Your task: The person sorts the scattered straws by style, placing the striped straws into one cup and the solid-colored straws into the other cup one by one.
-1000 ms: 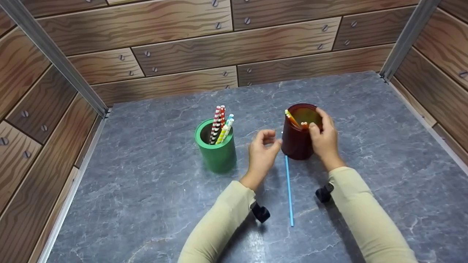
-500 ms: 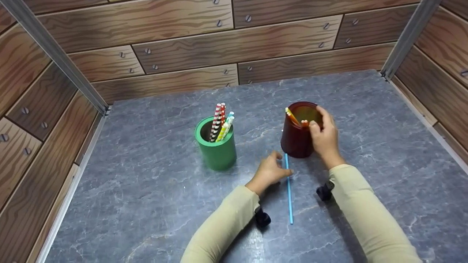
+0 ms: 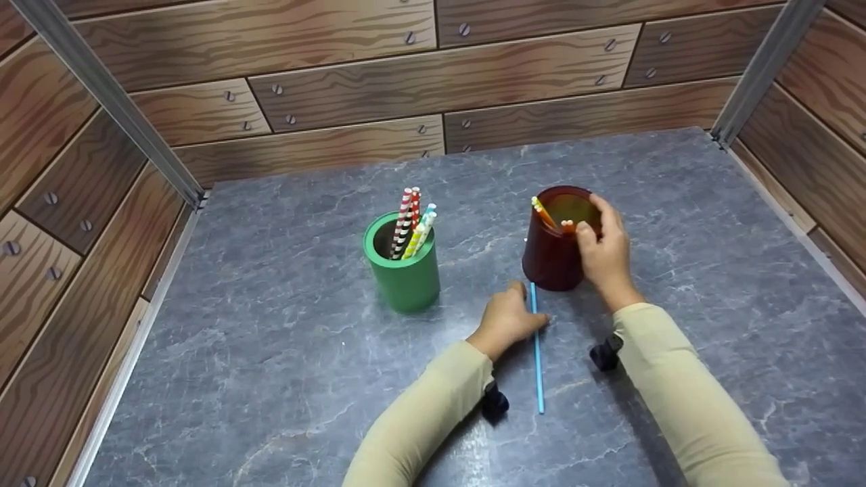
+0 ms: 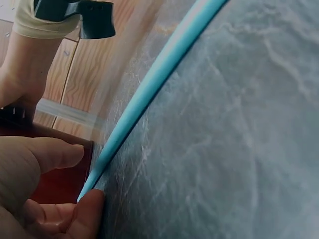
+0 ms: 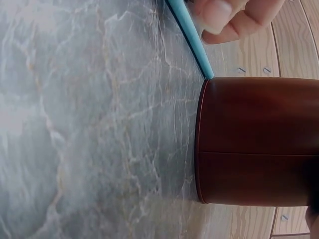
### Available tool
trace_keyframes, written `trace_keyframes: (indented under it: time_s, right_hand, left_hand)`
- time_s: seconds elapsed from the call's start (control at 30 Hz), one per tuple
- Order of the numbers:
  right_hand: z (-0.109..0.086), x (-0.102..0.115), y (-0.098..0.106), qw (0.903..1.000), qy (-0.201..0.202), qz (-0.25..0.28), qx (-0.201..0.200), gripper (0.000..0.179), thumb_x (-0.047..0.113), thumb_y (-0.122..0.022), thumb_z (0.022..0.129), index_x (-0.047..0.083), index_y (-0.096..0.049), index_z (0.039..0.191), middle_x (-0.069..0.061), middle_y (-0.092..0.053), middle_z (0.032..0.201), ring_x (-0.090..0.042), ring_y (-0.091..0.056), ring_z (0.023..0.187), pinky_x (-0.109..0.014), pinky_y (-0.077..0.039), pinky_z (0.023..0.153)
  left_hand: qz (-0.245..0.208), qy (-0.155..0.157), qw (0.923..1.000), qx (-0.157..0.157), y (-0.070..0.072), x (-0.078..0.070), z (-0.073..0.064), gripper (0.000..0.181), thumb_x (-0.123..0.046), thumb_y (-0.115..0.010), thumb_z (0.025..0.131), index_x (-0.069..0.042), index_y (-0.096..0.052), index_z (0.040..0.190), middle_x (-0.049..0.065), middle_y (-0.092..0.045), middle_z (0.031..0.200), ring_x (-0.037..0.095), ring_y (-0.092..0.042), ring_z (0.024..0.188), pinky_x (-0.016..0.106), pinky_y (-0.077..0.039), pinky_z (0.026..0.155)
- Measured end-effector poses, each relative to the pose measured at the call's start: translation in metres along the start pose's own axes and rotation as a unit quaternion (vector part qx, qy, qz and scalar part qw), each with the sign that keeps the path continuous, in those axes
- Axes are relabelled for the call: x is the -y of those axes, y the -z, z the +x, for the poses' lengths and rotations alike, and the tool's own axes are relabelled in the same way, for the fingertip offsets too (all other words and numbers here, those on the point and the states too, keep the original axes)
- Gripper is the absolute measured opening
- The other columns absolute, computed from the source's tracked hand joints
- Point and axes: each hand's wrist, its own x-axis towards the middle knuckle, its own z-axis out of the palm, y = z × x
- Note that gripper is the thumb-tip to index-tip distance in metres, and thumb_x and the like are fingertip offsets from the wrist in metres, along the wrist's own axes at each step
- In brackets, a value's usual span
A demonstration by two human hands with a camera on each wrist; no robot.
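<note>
Near the right, a dark red cup (image 3: 551, 262) stands upright with a few thin orange-yellow straws (image 3: 543, 212) leaning inside. My right hand (image 3: 609, 260) grips its rim, thumb at the near side and fingers round the far right. A plain light-blue straw (image 3: 539, 379) lies on the table, its far end by the base of the cup. Over that far part is my left hand (image 3: 507, 321), thumb and fingers apart on either side of the straw. In the left wrist view a gap shows between thumb (image 4: 67, 153) and fingertip (image 4: 90, 206); whether they touch the straw is unclear.
A green cup (image 3: 407, 287) stands left of the hands, holding several patterned paper straws (image 3: 404, 226). Wood-print walls (image 3: 352, 74) enclose the grey marbled table (image 3: 270, 352) at the back and both sides.
My left hand has come down from beside the red cup towards the near side and now lies over the blue straw. The right hand keeps its hold on the cup.
</note>
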Motion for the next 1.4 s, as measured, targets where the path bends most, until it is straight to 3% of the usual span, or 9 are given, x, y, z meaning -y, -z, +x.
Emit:
trace_keyframes:
  time_s: [0.23, 0.43, 0.67, 0.87, 0.97, 1.07, 1.13, 1.23, 1.4]
  right_hand:
    - [0.000, 0.000, -0.001, 1.0000, -0.003, 0.001, -0.002, 0.051, 0.009, -0.050, 0.080, -0.005, -0.048, 0.129, -0.024, -0.048, 0.131, -0.033, -0.043, 0.120, -0.045, -0.033, 0.099]
    - [0.000, -0.001, 0.000, 1.0000, -0.004, 0.002, -0.003, 0.051, 0.009, -0.050, 0.080, -0.005, -0.048, 0.129, -0.024, -0.047, 0.131, -0.034, -0.043, 0.120, -0.045, -0.032, 0.101]
    - [0.000, 0.000, 0.000, 0.9999, -0.011, 0.004, -0.002, 0.051, 0.009, -0.049, 0.080, -0.004, -0.047, 0.129, -0.025, -0.047, 0.131, -0.034, -0.042, 0.120, -0.046, -0.033, 0.099]
    - [0.000, 0.001, -0.001, 1.0000, -0.008, 0.000, -0.003, 0.051, 0.012, -0.049, 0.081, -0.004, -0.048, 0.129, -0.024, -0.047, 0.131, -0.034, -0.042, 0.121, -0.047, -0.032, 0.100]
    - [-0.001, 0.001, -0.001, 1.0000, -0.005, 0.001, -0.003, 0.052, 0.012, -0.050, 0.080, -0.005, -0.048, 0.129, -0.025, -0.047, 0.131, -0.035, -0.042, 0.121, -0.047, -0.032, 0.101]
    - [-0.001, 0.001, -0.001, 1.0000, -0.002, 0.003, -0.005, 0.052, 0.012, -0.050, 0.080, -0.005, -0.048, 0.129, -0.025, -0.047, 0.131, -0.035, -0.042, 0.121, -0.047, -0.032, 0.101]
    - [0.000, 0.001, -0.001, 1.0000, -0.003, 0.005, -0.007, 0.052, 0.012, -0.050, 0.080, -0.005, -0.047, 0.129, -0.025, -0.047, 0.131, -0.035, -0.042, 0.122, -0.048, -0.032, 0.100]
    - [0.000, 0.001, 0.000, 0.9999, -0.007, 0.007, -0.006, 0.052, 0.011, -0.049, 0.080, -0.005, -0.047, 0.129, -0.025, -0.046, 0.132, -0.035, -0.042, 0.121, -0.048, -0.032, 0.100]
    - [0.000, 0.000, -0.002, 0.9999, -0.012, 0.009, -0.003, 0.052, 0.010, -0.050, 0.081, -0.004, -0.047, 0.130, -0.025, -0.046, 0.132, -0.034, -0.042, 0.121, -0.047, -0.033, 0.099]
  left_hand:
    - [0.083, -0.027, 0.9962, -0.009, -0.002, -0.002, 0.002, 0.044, -0.034, -0.075, 0.070, -0.010, -0.052, 0.100, 0.006, -0.064, 0.081, 0.023, -0.063, 0.077, 0.031, -0.049, 0.065]
    - [0.104, -0.030, 0.9941, -0.001, 0.000, -0.004, 0.001, 0.042, -0.024, -0.073, 0.070, -0.008, -0.053, 0.104, 0.008, -0.066, 0.086, 0.025, -0.064, 0.081, 0.031, -0.050, 0.066]
    - [0.159, -0.063, 0.9852, -0.011, -0.004, -0.008, -0.002, 0.033, -0.016, -0.068, 0.069, -0.008, -0.052, 0.096, 0.008, -0.065, 0.076, 0.025, -0.065, 0.072, 0.031, -0.050, 0.058]
    - [0.173, -0.047, 0.9838, 0.002, -0.003, -0.010, -0.002, 0.043, -0.016, -0.069, 0.068, -0.003, -0.053, 0.106, 0.009, -0.065, 0.083, 0.025, -0.065, 0.077, 0.029, -0.051, 0.063]
    - [0.130, -0.028, 0.9911, 0.009, -0.001, -0.006, -0.001, 0.046, -0.016, -0.071, 0.067, -0.002, -0.054, 0.107, 0.008, -0.064, 0.084, 0.023, -0.063, 0.076, 0.028, -0.049, 0.062]
    - [0.029, 0.003, 0.9994, 0.018, 0.003, 0.000, 0.001, 0.036, -0.014, -0.072, 0.067, -0.005, -0.053, 0.097, 0.006, -0.060, 0.076, 0.020, -0.058, 0.067, 0.027, -0.046, 0.057]
    - [-0.045, 0.024, 0.9985, 0.021, 0.005, 0.005, 0.002, 0.032, -0.012, -0.072, 0.068, -0.007, -0.052, 0.092, 0.003, -0.056, 0.074, 0.017, -0.053, 0.060, 0.025, -0.045, 0.054]
    - [-0.174, 0.053, 0.9829, 0.030, 0.005, 0.010, 0.003, 0.028, -0.004, -0.069, 0.071, -0.007, -0.051, 0.092, 0.002, -0.054, 0.071, 0.013, -0.050, 0.050, 0.025, -0.047, 0.047]
    - [-0.336, 0.065, 0.9396, 0.013, 0.002, 0.018, 0.003, 0.030, 0.006, -0.059, 0.072, -0.005, -0.049, 0.098, 0.001, -0.051, 0.071, 0.011, -0.045, 0.044, 0.023, -0.045, 0.040]
